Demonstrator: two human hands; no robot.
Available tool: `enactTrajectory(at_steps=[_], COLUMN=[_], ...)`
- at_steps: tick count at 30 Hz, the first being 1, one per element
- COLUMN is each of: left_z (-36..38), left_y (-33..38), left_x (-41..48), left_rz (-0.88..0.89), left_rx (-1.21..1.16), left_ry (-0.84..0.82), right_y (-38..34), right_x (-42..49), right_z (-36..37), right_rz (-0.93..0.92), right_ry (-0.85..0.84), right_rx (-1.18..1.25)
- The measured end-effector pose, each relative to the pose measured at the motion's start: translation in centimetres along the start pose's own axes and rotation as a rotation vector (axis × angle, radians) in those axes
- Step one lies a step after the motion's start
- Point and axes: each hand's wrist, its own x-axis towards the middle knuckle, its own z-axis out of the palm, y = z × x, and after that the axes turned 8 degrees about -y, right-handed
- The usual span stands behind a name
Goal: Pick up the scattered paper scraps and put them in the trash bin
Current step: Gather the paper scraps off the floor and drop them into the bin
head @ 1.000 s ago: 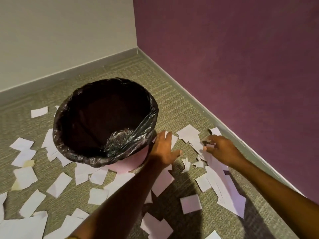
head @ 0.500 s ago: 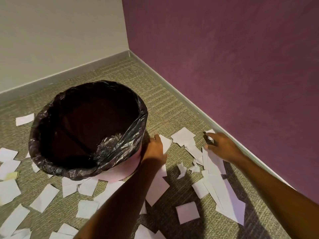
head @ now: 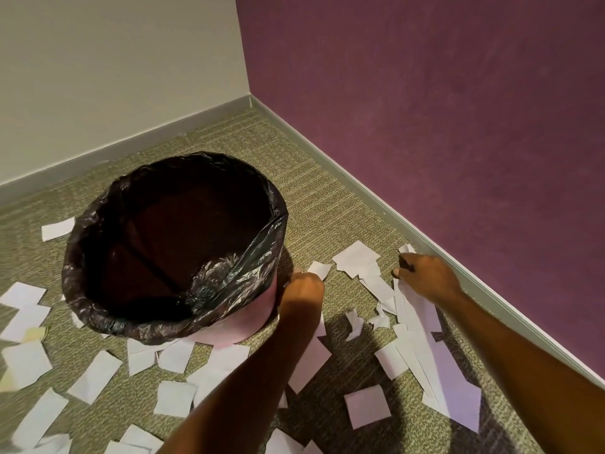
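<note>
Paper scraps (head: 366, 410) scattered over carpet (head: 327, 204) around bin (head: 248, 322), thickest from 3 to 9 o'clock. Left hand (head: 302, 290) fisted beside bin's wall, contents hidden. Right hand (head: 425, 276) at 3 o'clock, fingers (head: 396, 272) curled onto scraps by the baseboard (head: 360, 181).

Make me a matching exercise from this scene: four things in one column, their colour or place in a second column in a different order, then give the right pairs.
Column one:
1. bin liner
2. side wall
3. left hand
4. right hand

Column two:
A. purple
B. closed into a fist beside the pink bin
C. glossy black
D. spread on paper scraps near the baseboard

Pairs: 1-C, 2-A, 3-B, 4-D
</note>
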Motion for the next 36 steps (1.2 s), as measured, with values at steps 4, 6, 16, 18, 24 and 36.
enactTrajectory(at_steps=[4, 6, 16, 18, 24, 36], left_z=[-6.9, -7.7, -17.5, -20.6, -29.5, -30.4], left_y=[0.4, 0.4, 5.1, 4.9, 0.5, -13.1], left_x=[-0.9, -1.2, -3.8, -4.4, -6.0, -8.3], left_rz=[0.026, 0.052, 0.035, 0.018, -0.048, -0.223], left_rx=[-0.160, -0.148, -0.797, -0.944, -1.086, -0.956], left_ry=[-0.274, -0.297, 0.046, 0.106, 0.317, 0.221], right_y=[-0.4, -0.9, -10.0, -12.0, -18.6, -30.2], right_x=[-0.1, -0.6, -7.4, -8.9, -12.7, -13.5], right_z=[-0.5, -0.6, -7.2, -9.3, -15.6, -15.1], right_rz=[0.004, -0.005, -0.198, -0.278, -0.520, -0.670], right_ry=[-0.024, 0.006, 0.216, 0.203, 0.169, -0.178], right_rx=[0.076, 0.147, 0.988, 1.116, 1.242, 0.946])
